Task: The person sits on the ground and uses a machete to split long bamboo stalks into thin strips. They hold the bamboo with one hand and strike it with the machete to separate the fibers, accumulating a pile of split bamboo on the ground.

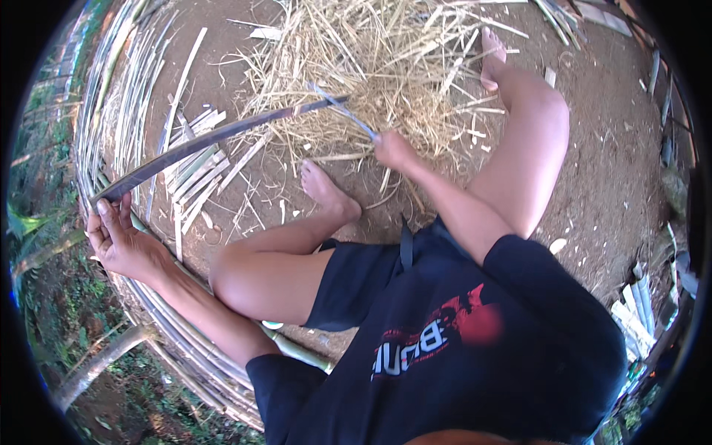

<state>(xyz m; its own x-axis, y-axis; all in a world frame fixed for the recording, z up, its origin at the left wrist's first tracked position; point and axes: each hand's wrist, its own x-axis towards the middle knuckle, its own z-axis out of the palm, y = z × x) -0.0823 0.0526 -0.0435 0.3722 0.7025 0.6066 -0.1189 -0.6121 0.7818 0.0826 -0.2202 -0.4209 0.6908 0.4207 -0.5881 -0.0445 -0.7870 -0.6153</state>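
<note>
My left hand (132, 243), out at the far left, pinches the near end of a long dark bamboo strip (215, 138) between thumb and fingers. The strip slopes up and right over the ground, its far end above the straw-like shavings. My right hand (395, 150) is closed around the handle of a knife (348, 115), and the handle is hidden in the fist. The thin blade points up and left and crosses the strip close to its far end. Whether blade and strip touch, I cannot tell.
A heap of pale shavings (386, 59) covers the ground between my feet. Beside the strip lies a stack of short split bamboo pieces (199, 178). Long thin poles (111, 96) edge the left side, with green plants beyond. More split pieces (634, 319) lie at the right.
</note>
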